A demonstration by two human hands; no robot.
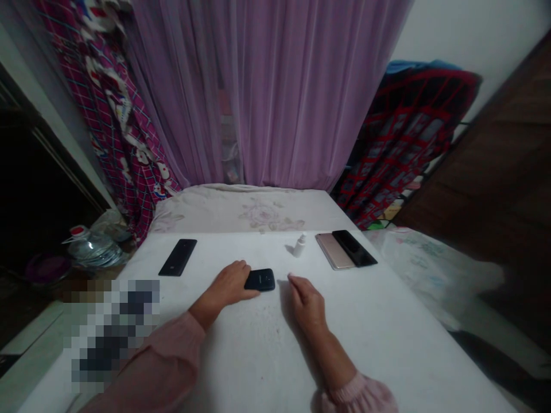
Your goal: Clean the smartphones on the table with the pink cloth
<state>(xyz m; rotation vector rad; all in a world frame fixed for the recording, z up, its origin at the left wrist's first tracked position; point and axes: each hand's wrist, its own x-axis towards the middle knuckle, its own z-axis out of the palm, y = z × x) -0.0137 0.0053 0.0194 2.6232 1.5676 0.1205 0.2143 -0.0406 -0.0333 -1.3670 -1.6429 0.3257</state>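
Note:
On the white table, a dark smartphone lies flat with its back and camera facing up. My left hand is closed around its left end, thumb along the near edge and fingers at the far edge. Just right of the phone and apart from it, my right hand is held in a pinch above the table. A small pale bit shows at its fingertips, too small to name. Beyond the right hand stands a small white spray bottle, upright.
Another dark phone lies to the left. A rose-gold phone or small tablet and a black phone lie side by side at the right. The flowered cloth and purple curtain are behind. A pixelated patch covers the lower left.

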